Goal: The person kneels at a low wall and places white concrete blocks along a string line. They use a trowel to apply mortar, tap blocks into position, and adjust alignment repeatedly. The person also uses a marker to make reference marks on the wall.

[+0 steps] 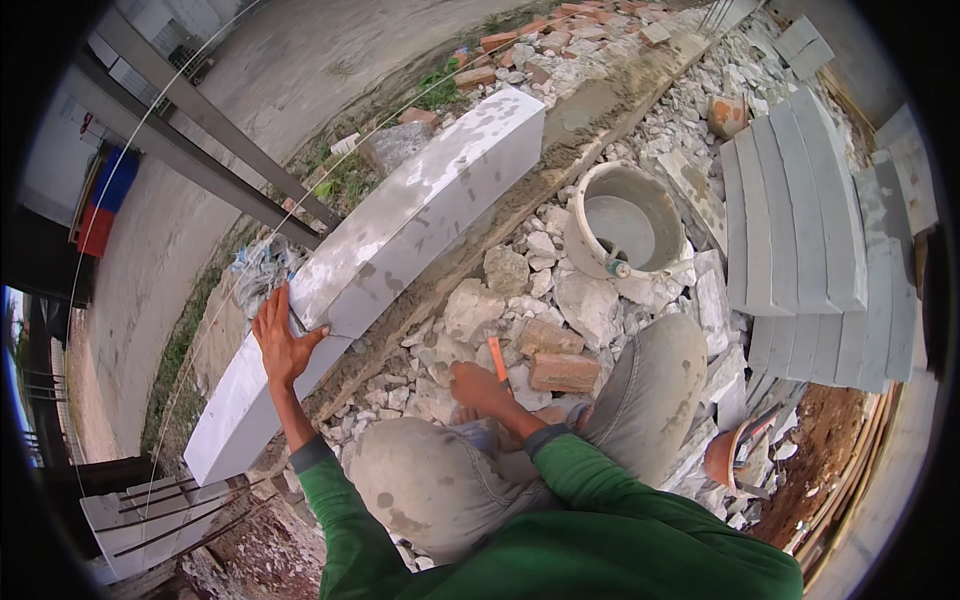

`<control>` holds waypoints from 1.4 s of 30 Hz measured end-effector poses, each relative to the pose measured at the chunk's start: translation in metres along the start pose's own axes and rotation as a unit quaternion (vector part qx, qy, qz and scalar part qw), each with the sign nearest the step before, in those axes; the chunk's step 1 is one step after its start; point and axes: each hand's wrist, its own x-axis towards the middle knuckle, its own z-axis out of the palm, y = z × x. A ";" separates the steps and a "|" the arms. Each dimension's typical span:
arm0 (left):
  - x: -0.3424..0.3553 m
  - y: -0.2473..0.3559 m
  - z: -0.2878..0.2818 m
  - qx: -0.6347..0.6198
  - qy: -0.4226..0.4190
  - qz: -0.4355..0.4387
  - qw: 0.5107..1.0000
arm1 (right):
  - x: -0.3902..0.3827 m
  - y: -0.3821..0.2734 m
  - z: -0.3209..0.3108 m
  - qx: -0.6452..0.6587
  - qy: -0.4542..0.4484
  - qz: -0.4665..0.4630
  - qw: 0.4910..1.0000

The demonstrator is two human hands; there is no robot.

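My left hand [285, 342] rests open, fingers spread, on the top and side of a white block [228, 420]. It is at the seam where a longer white block [420, 190] continues up to the right, with wet patches on it. My right hand [478, 390] is closed low between my knees, over the rubble. An orange tool handle [497, 355] shows right beside it; I cannot make out whether my fingers grip it. Broken bricks [560, 372] lie just to its right.
A bucket [620, 215] with grey liquid sits on the rubble. A mortar-covered ledge [590, 110] runs beyond the blocks. Stacked grey blocks [790, 210] stand at the right, near an orange container [725, 460]. Metal posts [240, 180] and thin wires are at the left.
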 end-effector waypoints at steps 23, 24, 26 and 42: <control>0.000 -0.009 0.008 0.004 0.013 0.019 1.000 | 0.003 0.051 0.049 -0.302 0.195 0.183 0.915; 0.000 -0.010 0.007 0.012 0.015 0.010 1.000 | 0.001 0.053 0.049 -0.269 0.203 0.178 0.924; 0.001 -0.010 0.008 0.006 0.028 0.018 0.999 | 0.000 0.056 0.039 -0.216 0.235 0.191 0.928; 0.000 -0.006 0.009 -0.004 0.027 0.009 1.000 | -0.328 -0.120 -0.293 0.313 0.337 -0.028 0.888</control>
